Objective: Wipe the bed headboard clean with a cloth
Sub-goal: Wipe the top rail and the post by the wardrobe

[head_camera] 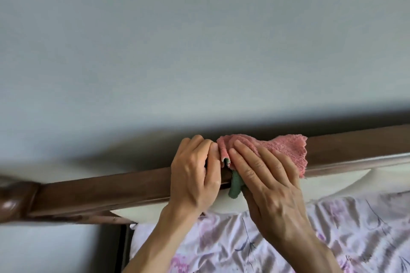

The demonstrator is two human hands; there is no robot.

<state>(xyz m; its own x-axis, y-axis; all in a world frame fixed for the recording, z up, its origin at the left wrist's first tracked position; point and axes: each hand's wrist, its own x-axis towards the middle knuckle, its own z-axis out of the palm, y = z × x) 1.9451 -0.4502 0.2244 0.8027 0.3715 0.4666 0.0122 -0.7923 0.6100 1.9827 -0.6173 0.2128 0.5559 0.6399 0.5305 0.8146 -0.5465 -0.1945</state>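
Observation:
A dark wooden headboard (111, 190) runs across the view, rising toward the right, with a white padded panel (332, 180) below its top rail. A pink fluffy cloth (286, 150) with a green underside lies draped over the top rail. My right hand (266, 179) rests flat on the cloth and presses it to the rail, the green corner hanging below my fingers. My left hand (195, 175) grips the rail just left of the cloth, its fingertips touching the cloth's left edge.
A pale grey wall (199, 39) fills the upper view behind the headboard. A rounded wooden bedpost (15, 199) stands at the left end. A floral satin pillow (332, 239) lies below the headboard at the bottom right.

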